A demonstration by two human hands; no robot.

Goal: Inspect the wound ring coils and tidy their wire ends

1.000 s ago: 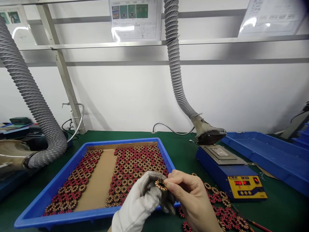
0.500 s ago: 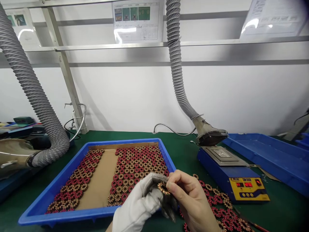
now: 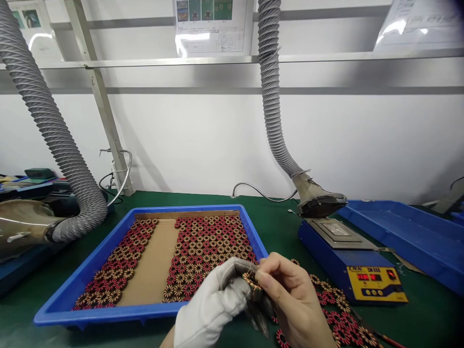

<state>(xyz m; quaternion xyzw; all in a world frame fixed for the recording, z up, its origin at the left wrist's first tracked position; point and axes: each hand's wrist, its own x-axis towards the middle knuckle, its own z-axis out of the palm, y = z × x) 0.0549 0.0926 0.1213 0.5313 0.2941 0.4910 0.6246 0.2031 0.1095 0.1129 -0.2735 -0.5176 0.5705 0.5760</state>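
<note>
Wound ring (image 3: 253, 282) is held above the near right corner of a blue tray (image 3: 108, 316), cradled in the curled, nearly closed fingers of the gloved left hand (image 3: 213, 299). By the bare right hand (image 3: 293, 295), thumb and forefinger are pinched together at the ring's edge; whether the rim itself or a fine wire end is gripped cannot be told. More rings (image 3: 206, 246) are laid out in the tray, and loose ones (image 3: 340, 333) are scattered on the green bench near a blue heating unit (image 3: 377, 285).

The piece is judged light and stiff at its core, with its thin wire the fragile part, easily bent or nicked; some slipperiness is to be expected under the smooth glove. It is best taken by the outer rim, between thumb and fingertip, with any wire ends left free and the windings unsqueezed.

Compared with the frame from a second ago, the ring is tipped further, more of its side and less of its open centre being shown. The same two-handed hold is kept, and the tray's rows appear unchanged.
</note>
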